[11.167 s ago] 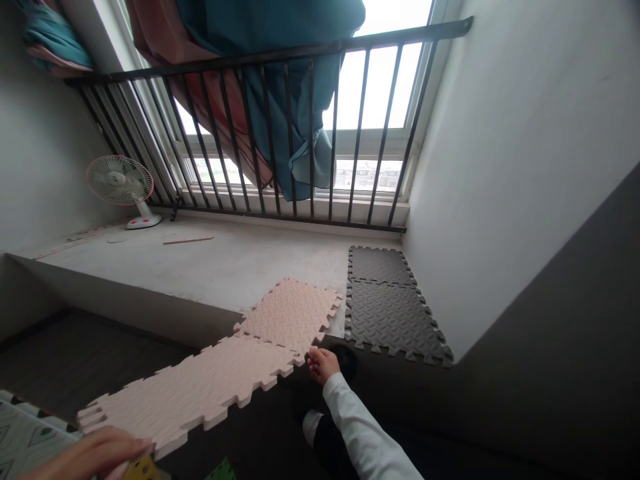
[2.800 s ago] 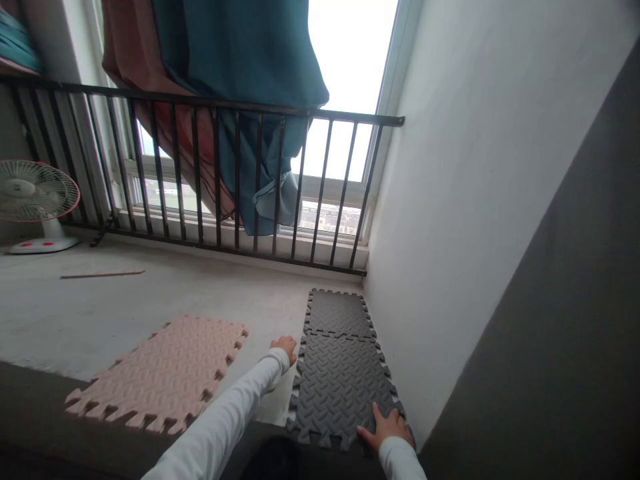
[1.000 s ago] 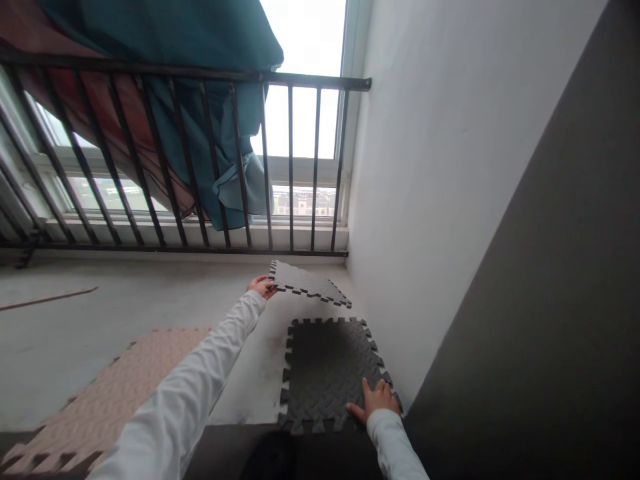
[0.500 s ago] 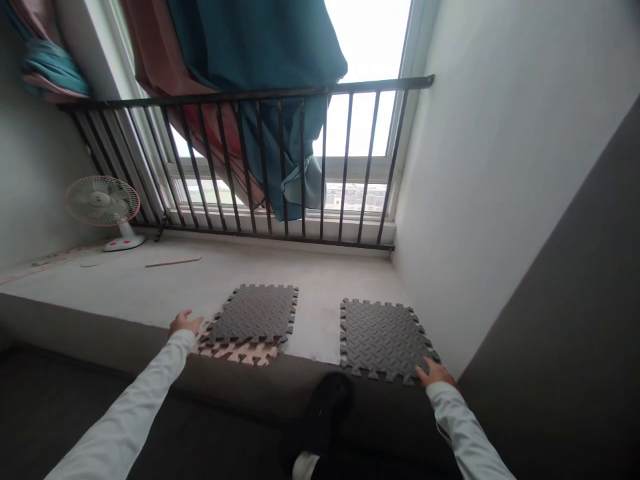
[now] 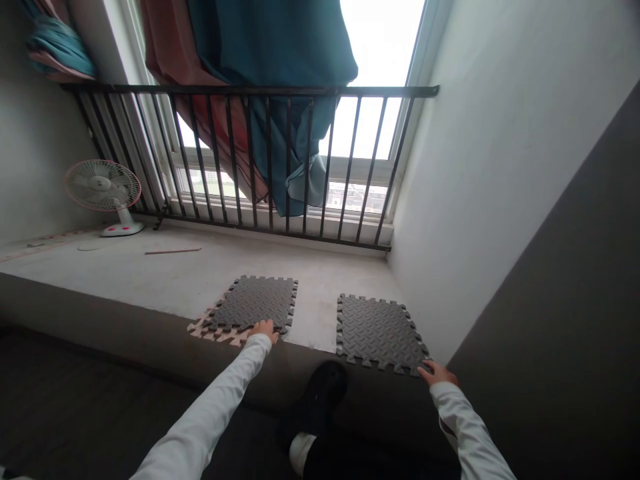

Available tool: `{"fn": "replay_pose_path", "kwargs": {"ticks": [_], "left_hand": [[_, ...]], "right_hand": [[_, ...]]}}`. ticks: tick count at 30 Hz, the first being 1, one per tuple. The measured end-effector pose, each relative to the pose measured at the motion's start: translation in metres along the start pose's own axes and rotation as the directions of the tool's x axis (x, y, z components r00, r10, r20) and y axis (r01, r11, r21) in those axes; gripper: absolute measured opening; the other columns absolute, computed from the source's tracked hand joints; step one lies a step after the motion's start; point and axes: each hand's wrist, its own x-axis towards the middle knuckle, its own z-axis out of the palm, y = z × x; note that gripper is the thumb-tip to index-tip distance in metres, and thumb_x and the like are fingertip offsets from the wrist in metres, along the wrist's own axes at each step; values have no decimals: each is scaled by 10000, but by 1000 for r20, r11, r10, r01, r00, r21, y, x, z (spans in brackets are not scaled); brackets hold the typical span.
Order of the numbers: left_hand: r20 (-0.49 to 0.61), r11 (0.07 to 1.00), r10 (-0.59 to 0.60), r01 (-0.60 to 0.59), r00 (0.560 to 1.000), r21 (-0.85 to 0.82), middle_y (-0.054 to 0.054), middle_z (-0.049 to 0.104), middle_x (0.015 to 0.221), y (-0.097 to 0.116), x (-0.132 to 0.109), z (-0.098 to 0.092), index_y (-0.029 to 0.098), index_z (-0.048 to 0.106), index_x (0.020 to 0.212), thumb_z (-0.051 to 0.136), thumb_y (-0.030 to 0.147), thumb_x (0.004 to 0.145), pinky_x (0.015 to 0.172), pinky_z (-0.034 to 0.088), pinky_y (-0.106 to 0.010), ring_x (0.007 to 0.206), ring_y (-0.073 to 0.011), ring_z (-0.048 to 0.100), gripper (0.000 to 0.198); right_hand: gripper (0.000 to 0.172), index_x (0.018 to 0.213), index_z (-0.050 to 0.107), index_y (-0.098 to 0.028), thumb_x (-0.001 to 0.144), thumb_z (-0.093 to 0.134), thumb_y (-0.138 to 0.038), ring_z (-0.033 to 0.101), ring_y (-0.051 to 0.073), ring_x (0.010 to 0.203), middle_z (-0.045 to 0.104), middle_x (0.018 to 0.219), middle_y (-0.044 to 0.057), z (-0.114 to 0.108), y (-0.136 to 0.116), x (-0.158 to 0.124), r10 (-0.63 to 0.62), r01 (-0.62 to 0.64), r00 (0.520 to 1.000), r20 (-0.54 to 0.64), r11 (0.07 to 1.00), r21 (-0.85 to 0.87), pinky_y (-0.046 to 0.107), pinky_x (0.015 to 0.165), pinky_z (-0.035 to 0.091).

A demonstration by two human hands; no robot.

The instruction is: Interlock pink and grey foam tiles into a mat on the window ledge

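Note:
Two dark grey interlocking foam mat tiles with a raised tread pattern lie on the pale ledge. At the front edge of the left grey foam tile (image 5: 263, 300), my left hand (image 5: 262, 329) is closed with its fingers over the border. Pink foam tiles (image 5: 200, 327) show beneath that tile, sticking out at its left and front. The right grey foam tile (image 5: 377, 330) lies apart, close to the right wall, its front edge near the ledge's lip. My right hand (image 5: 438, 375) grips its near right corner, thumb and fingers around it.
A black railing (image 5: 240, 90) runs along the back, before a window with teal and pink curtains (image 5: 280, 47). On the ledge (image 5: 150, 287) stand a small fan (image 5: 103, 187) and a thin stick (image 5: 173, 251). My dark shoe (image 5: 327, 383) is below the ledge's edge.
My left hand has moved right, from the left side of the stacked tiles to their front edge. My right hand stays at the right tile's corner. The view has shifted slightly.

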Motion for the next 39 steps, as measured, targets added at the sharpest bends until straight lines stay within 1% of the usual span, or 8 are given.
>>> {"fn": "replay_pose_path", "kwargs": {"ticks": [3,7,10,14,18,24,32,39], "left_hand": [[-6,1000,-9,9,1000,7,-143,526,1085,3,5,1,176,499,1041,459,306,734,780,414,-354,1025,-253,476,337],[-28,1000,-4,4,1000,16,-111,543,1051,-9,5,3,219,517,1043,422,277,754,760,420,-318,984,-224,501,310],[-45,1000,-7,8,999,29,-101,544,1041,-26,1,3,237,531,1056,404,287,765,773,412,-306,973,-216,506,321],[-57,999,2,1,998,47,-94,538,1051,-46,-9,6,246,518,1103,409,299,772,793,400,-290,976,-201,502,353],[-84,998,10,-6,996,55,-67,543,1034,-55,-16,13,278,517,1109,422,331,774,793,394,-270,973,-180,498,351],[-98,999,20,-16,995,45,-63,547,1030,-55,-18,21,275,533,1096,430,350,773,806,385,-260,979,-176,495,347],[-80,999,20,-18,997,28,-84,542,1031,-59,-22,16,250,524,1114,408,326,779,795,398,-263,974,-182,500,363],[-135,996,31,-20,990,84,-82,560,988,-67,-20,22,242,567,1050,383,324,780,765,406,-273,926,-184,520,336]], "right_hand": [[386,1024,600,-130,768,351,-275,587,176,876,635,973,117,-1,13,-1,19,-25,998,60,995,98,229,750,414],[379,999,614,-116,746,379,-273,582,178,895,635,967,129,0,26,6,53,-89,989,141,961,262,221,754,411],[300,901,651,-173,709,448,-283,591,179,879,656,922,88,3,29,13,74,-124,982,175,946,298,220,739,425],[125,692,651,-250,615,563,-293,611,183,815,680,768,-6,9,28,20,105,-181,970,219,915,360,235,709,453],[42,589,620,-244,559,614,-273,615,203,782,663,664,-20,14,26,23,121,-203,970,210,881,428,264,709,463],[62,524,569,-244,543,629,-245,610,205,761,609,550,-42,19,23,15,163,-212,977,140,834,509,310,764,454],[67,536,564,-208,570,618,-227,603,245,788,621,615,39,13,16,5,156,-191,982,110,824,534,345,781,440],[32,566,585,-207,596,594,-213,593,213,830,624,626,21,8,8,-1,147,-210,976,162,836,507,308,819,421]]}}
